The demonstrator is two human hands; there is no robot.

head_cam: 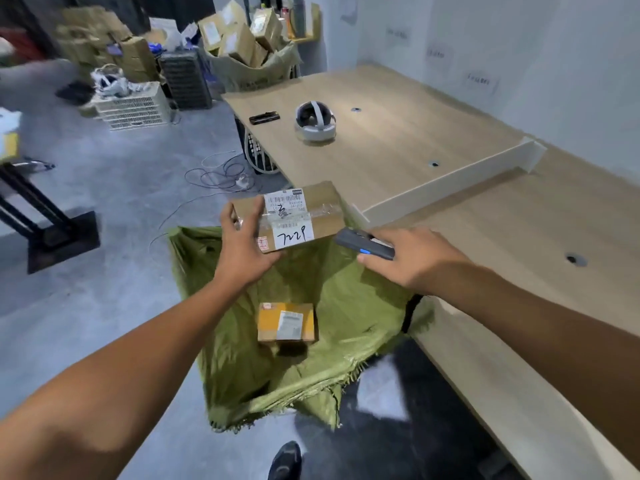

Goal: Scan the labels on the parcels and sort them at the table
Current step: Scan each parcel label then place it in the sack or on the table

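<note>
Bare hands and forearms, and one dark shoe, on my remote head-camera feed.

I see the left hand (242, 247) and right hand (412, 258) bare, and the left forearm (131, 368) and right forearm (554, 306) uncovered out to the frame edges. At the bottom edge is a dark, round-toed shoe (284, 460). The blurred dark cloth beside it may be a trouser leg; I cannot tell.

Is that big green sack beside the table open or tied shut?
Open. The green sack gapes wide with its frayed rim spread out, and a small parcel lies in plain sight inside it.
</note>
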